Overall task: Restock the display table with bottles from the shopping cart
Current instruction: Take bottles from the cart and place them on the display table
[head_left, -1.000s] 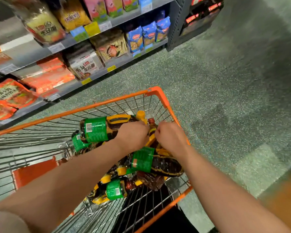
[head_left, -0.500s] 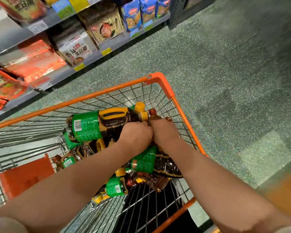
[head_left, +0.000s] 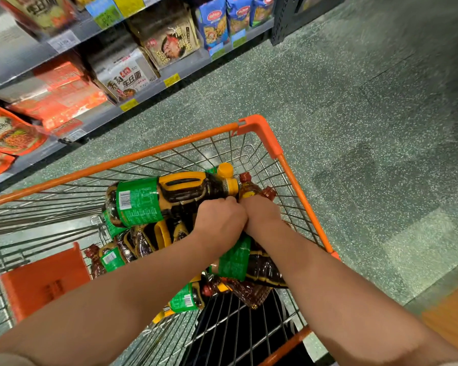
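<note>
One cart [head_left: 273, 143], two hands [head_left: 220, 220].

Cart basket [head_left: 296, 180] is walled by wire mesh on all sides; access only from above. Front right corner is packed with stacked bottles [head_left: 154, 199], topped by both hands [head_left: 220, 220]. Bare mesh floor is left at the near side. Left half is partly blocked by the orange child-seat flap [head_left: 43, 281].

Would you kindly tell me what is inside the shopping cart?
The cart holds dark bottles with green labels; the big bottle lies on top. Both hands, left and right, cover whatever they grip.
</note>
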### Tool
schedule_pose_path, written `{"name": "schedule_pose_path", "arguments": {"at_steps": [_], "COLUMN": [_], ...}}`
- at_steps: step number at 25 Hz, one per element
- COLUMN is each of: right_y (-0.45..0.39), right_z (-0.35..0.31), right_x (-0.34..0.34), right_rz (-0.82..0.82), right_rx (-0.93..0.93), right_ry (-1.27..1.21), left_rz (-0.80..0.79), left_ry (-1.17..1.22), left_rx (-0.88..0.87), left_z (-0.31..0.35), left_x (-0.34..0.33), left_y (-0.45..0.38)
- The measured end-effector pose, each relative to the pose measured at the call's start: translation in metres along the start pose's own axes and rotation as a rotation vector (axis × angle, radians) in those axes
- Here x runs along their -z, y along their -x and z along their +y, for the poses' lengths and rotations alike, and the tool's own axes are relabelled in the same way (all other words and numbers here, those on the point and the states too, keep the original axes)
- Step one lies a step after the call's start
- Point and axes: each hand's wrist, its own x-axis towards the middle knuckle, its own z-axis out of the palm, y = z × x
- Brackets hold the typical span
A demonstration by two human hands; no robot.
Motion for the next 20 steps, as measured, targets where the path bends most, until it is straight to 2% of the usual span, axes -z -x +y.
{"name": "schedule_pose_path", "arguments": {"at_steps": [11,16,18,20], "right_y": [0.035,0.071,0.091,0.106], "right_z": [-0.026,-0.038,-0.038,-0.032], "right_x": [-0.001,-0.001,0.009,0.023], "right_rz": [0.063,0.13,0.293,0.444], "right_rx": [0.041,0.055,0.129,0.248], "right_ry": [0.014,-0.031,-0.007,0.118], "left_rz": [-0.027,0.096,0.163,0.176], "left_ry": [0.163,0.279,0.322,0.393], "left_rx": [0.054,0.102,0.085,0.068], "left_z": [-0.016,-0.024,-0.023,-0.022], "left_x": [0.012,0.036,0.047,0.063], "left_y": [0.031,0.037,0.043,0.049]}}
